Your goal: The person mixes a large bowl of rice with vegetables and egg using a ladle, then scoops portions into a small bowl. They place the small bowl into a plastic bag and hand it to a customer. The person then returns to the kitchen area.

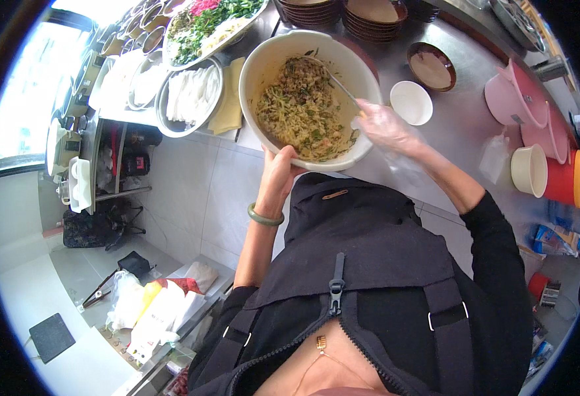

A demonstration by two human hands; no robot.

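Observation:
A large cream plastic bowl (369, 84) holds a chopped filling mixture (302, 111), brownish at the top and yellow-green with herbs below. My left hand (281, 168) grips the bowl's lower rim, thumb on the edge; a green bangle (265, 216) circles that wrist. My right hand (386, 126), in a clear plastic glove, is closed on the handle of a metal spoon (342, 85), whose head rests in the mixture near the bowl's upper side. Right of the bowl stand a small white bowl (411, 103) and a brown-rimmed bowl (431, 66).
Upper left are a tray of chopped vegetables (210, 32), a metal basin (193, 96) with white contents and yellow cloths (228, 99). Stacked brown bowls (373, 20) stand behind. Pink plastic containers (517, 99), a cream tub (529, 171) and a red container (562, 180) line the right side.

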